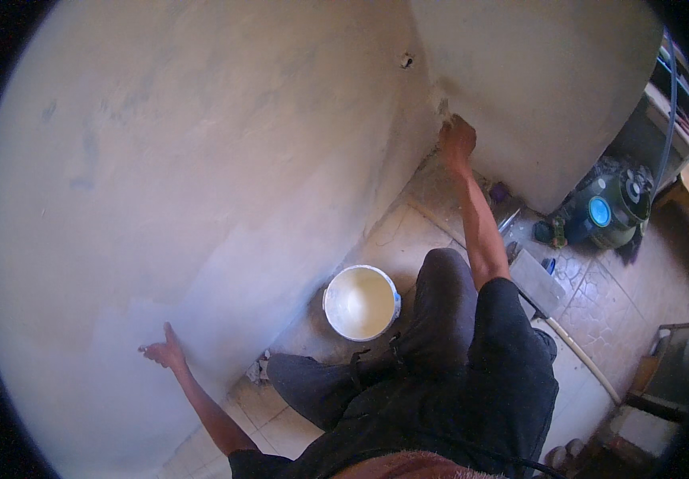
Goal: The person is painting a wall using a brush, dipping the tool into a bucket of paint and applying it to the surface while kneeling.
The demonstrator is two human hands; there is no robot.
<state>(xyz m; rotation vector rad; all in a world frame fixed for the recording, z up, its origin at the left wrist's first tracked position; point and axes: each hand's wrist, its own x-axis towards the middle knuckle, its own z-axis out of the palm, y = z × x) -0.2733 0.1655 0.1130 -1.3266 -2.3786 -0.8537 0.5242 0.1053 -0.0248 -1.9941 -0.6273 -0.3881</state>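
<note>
My right hand [457, 142] is closed around what looks like a paintbrush [444, 108], its handle hidden in my fist. The bristle end meets the wall low in the corner, where the painted wall [248, 149] joins a second wall face [530, 90]. On the left, my left hand [167, 352] is at the wall with thumb and fingers spread and nothing in it; whether the palm presses on the surface cannot be told. Between my knees and the wall a white plastic bucket [361, 303] stands upright on the floor, with pale cream paint or residue inside.
A small hole [406, 60] with a fitting sits in the wall near the corner. Behind my right arm stand a dark green gas cylinder [611, 209] and a hose [669, 120]. A grey flat board [536, 281] and a long pole [584, 359] lie on the tiled floor [608, 287] at my right.
</note>
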